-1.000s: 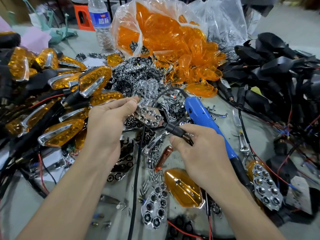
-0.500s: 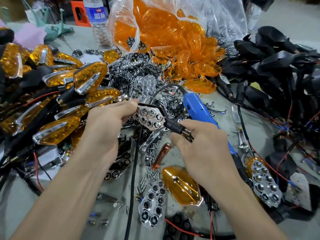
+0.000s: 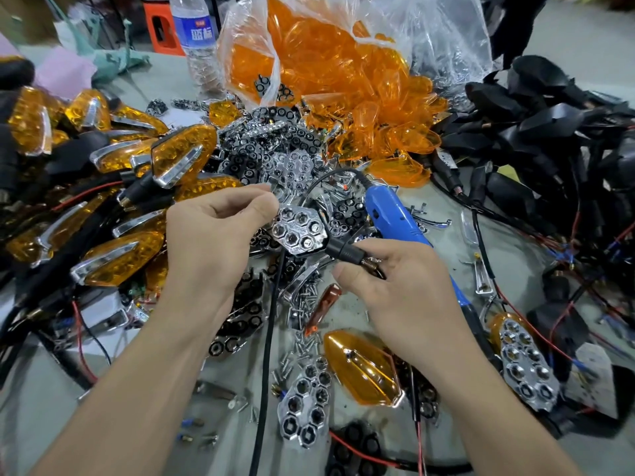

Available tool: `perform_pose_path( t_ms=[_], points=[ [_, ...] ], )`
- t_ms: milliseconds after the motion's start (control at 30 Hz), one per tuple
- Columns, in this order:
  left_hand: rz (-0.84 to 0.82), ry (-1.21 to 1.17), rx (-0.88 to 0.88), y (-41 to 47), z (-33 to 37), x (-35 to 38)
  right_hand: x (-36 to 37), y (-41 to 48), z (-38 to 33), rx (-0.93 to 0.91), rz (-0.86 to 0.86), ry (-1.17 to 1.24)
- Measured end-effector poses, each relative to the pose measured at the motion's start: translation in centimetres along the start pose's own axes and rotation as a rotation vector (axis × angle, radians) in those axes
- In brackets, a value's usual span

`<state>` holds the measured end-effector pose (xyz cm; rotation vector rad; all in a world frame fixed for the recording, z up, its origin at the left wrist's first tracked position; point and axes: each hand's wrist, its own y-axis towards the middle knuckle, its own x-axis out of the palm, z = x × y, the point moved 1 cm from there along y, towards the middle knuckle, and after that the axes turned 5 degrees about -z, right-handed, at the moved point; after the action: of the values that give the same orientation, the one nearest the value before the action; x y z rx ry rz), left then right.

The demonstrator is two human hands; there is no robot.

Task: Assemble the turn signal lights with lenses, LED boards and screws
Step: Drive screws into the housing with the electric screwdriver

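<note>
My left hand (image 3: 220,231) pinches the left end of a chrome honeycomb reflector (image 3: 298,231) that sits in a black turn signal housing. My right hand (image 3: 385,280) grips that housing's black stem (image 3: 347,254) with its threaded end. A blue electric screwdriver (image 3: 395,221) lies just behind my right hand. Loose screws (image 3: 302,304) are scattered below the hands. An amber lens with chrome trim (image 3: 364,369) lies near my right wrist, and another chrome reflector (image 3: 305,407) lies close to me.
Finished amber signals (image 3: 117,259) are heaped at the left. A clear bag of amber lenses (image 3: 326,70) stands at the back beside a water bottle (image 3: 196,36). Black housings with wires (image 3: 549,132) fill the right. A reflector-fitted unit (image 3: 525,365) lies at the right.
Both hands lifted the housing with its reflector slightly up and toward me. The reflector now faces the camera more fully between the two hands.
</note>
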<state>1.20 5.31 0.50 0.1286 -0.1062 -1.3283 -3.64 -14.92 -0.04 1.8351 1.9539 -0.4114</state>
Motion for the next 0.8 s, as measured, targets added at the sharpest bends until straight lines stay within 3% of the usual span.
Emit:
perform_pose_path(
  t_ms=[367,667,800],
  points=[
    [-0.118,-0.069,-0.029,-0.7,0.5,0.7,-0.5,0.0,0.3,0.028,-0.08,0.132],
    [-0.339,-0.001,0.089,-1.4,0.8,1.0,-0.1,-0.4,-1.0,0.143,-0.362,0.476],
    [-0.389,-0.071,0.104,-1.7,1.1,1.2,-0.6,-0.4,-1.5,0.172,-0.378,0.55]
  ],
)
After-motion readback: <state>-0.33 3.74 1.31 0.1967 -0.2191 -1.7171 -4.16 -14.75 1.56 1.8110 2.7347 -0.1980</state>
